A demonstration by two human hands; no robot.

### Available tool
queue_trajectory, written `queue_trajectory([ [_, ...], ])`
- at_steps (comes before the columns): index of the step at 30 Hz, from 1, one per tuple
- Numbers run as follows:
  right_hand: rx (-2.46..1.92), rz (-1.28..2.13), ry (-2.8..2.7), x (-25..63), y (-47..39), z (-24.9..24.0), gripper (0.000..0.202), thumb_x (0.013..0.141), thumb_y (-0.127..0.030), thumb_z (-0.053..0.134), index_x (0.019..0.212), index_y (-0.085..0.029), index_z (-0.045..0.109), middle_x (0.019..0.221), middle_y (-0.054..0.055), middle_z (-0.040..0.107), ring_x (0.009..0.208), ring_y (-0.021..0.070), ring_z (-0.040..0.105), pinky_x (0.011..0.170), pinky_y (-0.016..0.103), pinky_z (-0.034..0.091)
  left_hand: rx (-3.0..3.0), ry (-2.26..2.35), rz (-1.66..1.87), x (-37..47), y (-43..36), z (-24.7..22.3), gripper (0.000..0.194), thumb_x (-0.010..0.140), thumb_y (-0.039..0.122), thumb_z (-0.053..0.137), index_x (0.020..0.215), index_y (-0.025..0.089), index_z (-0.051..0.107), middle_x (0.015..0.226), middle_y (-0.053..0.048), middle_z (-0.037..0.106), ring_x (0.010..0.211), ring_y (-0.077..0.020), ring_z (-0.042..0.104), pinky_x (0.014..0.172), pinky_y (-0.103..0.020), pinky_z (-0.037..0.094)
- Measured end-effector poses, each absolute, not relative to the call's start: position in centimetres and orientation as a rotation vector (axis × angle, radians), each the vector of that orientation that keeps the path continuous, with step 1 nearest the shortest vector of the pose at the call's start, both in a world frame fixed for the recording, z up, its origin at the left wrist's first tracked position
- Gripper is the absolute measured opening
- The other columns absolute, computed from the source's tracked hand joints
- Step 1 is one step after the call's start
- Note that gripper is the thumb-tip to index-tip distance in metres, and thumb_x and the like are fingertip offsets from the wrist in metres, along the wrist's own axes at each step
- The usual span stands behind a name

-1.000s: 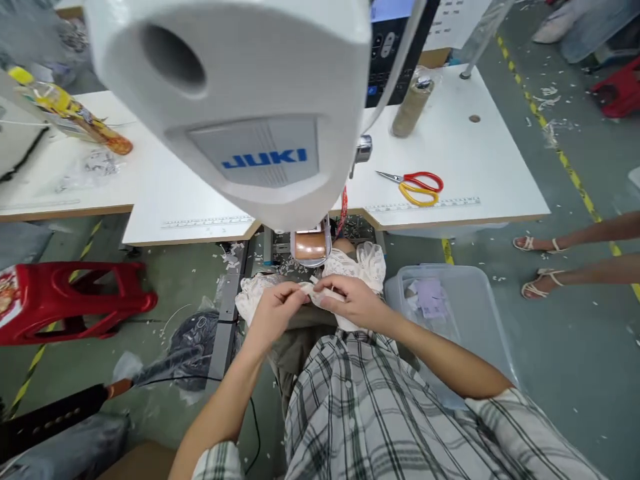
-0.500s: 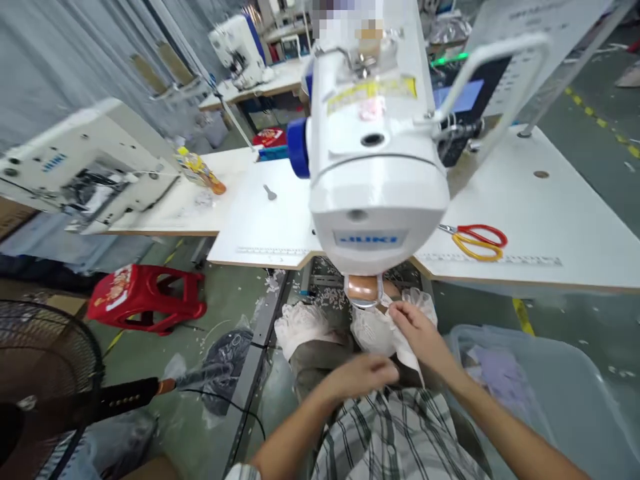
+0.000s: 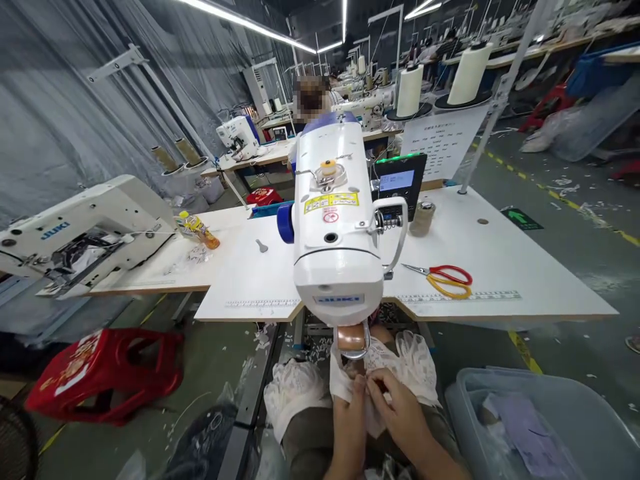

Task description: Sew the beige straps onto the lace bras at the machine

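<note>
White lace fabric (image 3: 341, 381) hangs around the narrow lower arm (image 3: 351, 337) of a JUKI sewing machine (image 3: 333, 267), over my lap. My left hand (image 3: 351, 413) pinches its near edge between thumb and fingers. Beside it, almost touching, my right hand (image 3: 397, 407) has thumb and forefinger pinched on the same fabric. What lies right between the fingertips is too small to make out. More white lace (image 3: 297, 390) rests on my left knee, and another gathered lace part (image 3: 415, 363) lies over my right leg.
Red-and-yellow-handled scissors (image 3: 447, 280) lie on the white table (image 3: 520, 267) at right. A grey plastic tub (image 3: 560, 380) holding purple fabric stands below. At left are a red stool (image 3: 107, 373), a drink bottle (image 3: 200, 230) and a second JUKI machine (image 3: 95, 230). A person sits beyond the machine.
My view has tilted upward. My left hand, blurred and apart from the fabric before, has come up to it beside my right hand. The fabric now spreads round the machine's lower arm.
</note>
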State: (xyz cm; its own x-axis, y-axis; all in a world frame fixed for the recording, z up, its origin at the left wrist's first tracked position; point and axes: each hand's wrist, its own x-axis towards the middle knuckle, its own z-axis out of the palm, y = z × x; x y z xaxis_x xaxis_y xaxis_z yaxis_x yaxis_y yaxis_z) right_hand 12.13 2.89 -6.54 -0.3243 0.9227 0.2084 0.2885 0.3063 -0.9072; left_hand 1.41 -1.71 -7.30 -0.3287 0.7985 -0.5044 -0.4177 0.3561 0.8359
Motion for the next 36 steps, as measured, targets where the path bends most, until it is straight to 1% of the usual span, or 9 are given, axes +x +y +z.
queue_trajectory([
  [3,-0.970,0.819,-1.942,14.2,4.1,-4.5,0.011,0.085,-0.037,0.061,0.094,-0.033,0.063,0.093,0.009,0.073,0.085,0.0366,0.073,0.068,0.052,0.063,0.703,1.473,1.085,-0.8,-2.1,-6.0,0.061,0.071,0.074,0.066,0.093,0.018,0.062,0.063,-0.001,0.060,0.065,-0.0205,0.059,0.070,-0.035,0.049],
  [6,-0.718,1.043,-2.220,15.4,5.3,-2.2,0.015,0.084,-0.034,0.063,0.099,-0.033,0.063,0.093,0.007,0.073,0.082,0.0334,0.073,0.067,0.046,0.063,0.893,1.333,0.847,-2.3,-2.4,-3.9,0.052,0.073,0.070,0.066,0.083,0.019,0.060,0.052,0.005,0.046,0.049,-0.0131,0.042,0.054,-0.030,0.039],
  [9,-0.604,1.340,-2.361,15.5,5.6,-1.1,0.010,0.087,-0.024,0.058,0.093,-0.031,0.061,0.074,0.001,0.070,0.062,0.0246,0.068,0.053,0.037,0.056,0.940,1.320,0.766,-2.8,-2.6,-1.8,0.033,0.075,0.053,0.071,0.083,0.022,0.063,0.059,0.005,0.048,0.051,-0.0125,0.041,0.053,-0.028,0.035],
  [13,-0.705,1.346,-2.188,15.0,5.3,-2.3,0.007,0.080,-0.021,0.057,0.082,-0.028,0.056,0.065,-0.001,0.065,0.053,0.0203,0.061,0.046,0.032,0.048,0.905,1.344,0.788,-3.2,-2.6,-0.2,0.010,0.076,0.035,0.071,0.083,0.027,0.070,0.063,0.002,0.056,0.057,-0.0157,0.048,0.060,-0.030,0.038],
  [18,-1.185,1.092,-1.770,16.2,5.4,-5.1,0.007,0.079,-0.030,0.053,0.079,-0.026,0.048,0.062,-0.002,0.056,0.053,0.0167,0.055,0.051,0.029,0.047,0.734,1.258,0.884,-4.2,-2.0,-1.1,0.038,0.069,0.040,0.080,0.100,0.020,0.072,0.069,-0.002,0.070,0.059,-0.0158,0.058,0.065,-0.029,0.045],
  [20,-1.272,0.997,-1.767,16.8,5.5,-5.6,0.006,0.083,-0.030,0.051,0.081,-0.024,0.052,0.066,0.000,0.059,0.058,0.0164,0.056,0.057,0.029,0.047,0.576,1.261,0.963,-4.4,-1.7,-2.4,0.046,0.062,0.043,0.086,0.094,0.015,0.069,0.067,-0.003,0.072,0.053,-0.0144,0.058,0.060,-0.028,0.046],
  [24,-1.110,0.862,-2.027,16.9,4.8,-5.4,0.019,0.093,-0.023,0.047,0.086,-0.023,0.065,0.082,0.006,0.072,0.075,0.0195,0.067,0.070,0.032,0.051,0.355,1.283,1.076,-3.5,-1.5,-4.3,0.047,0.055,0.044,0.091,0.078,0.014,0.064,0.063,-0.004,0.069,0.052,-0.0138,0.059,0.053,-0.025,0.046],
  [30,-0.900,0.751,-2.159,15.4,3.1,-5.2,0.020,0.095,-0.021,0.050,0.096,-0.022,0.070,0.091,0.006,0.076,0.087,0.0203,0.070,0.078,0.035,0.053,0.281,1.260,1.282,-0.7,-1.2,-4.6,0.039,0.053,0.032,0.093,0.074,0.019,0.062,0.072,0.001,0.068,0.067,-0.0137,0.062,0.063,-0.023,0.052],
  [36,-0.910,0.788,-2.126,14.7,3.2,-5.7,0.021,0.096,-0.019,0.049,0.092,-0.022,0.069,0.090,0.004,0.076,0.083,0.0177,0.069,0.075,0.032,0.051,0.272,1.248,1.336,1.2,-1.3,-4.2,0.048,0.055,0.029,0.090,0.098,0.023,0.069,0.099,-0.003,0.075,0.095,-0.0221,0.069,0.083,-0.031,0.056],
])
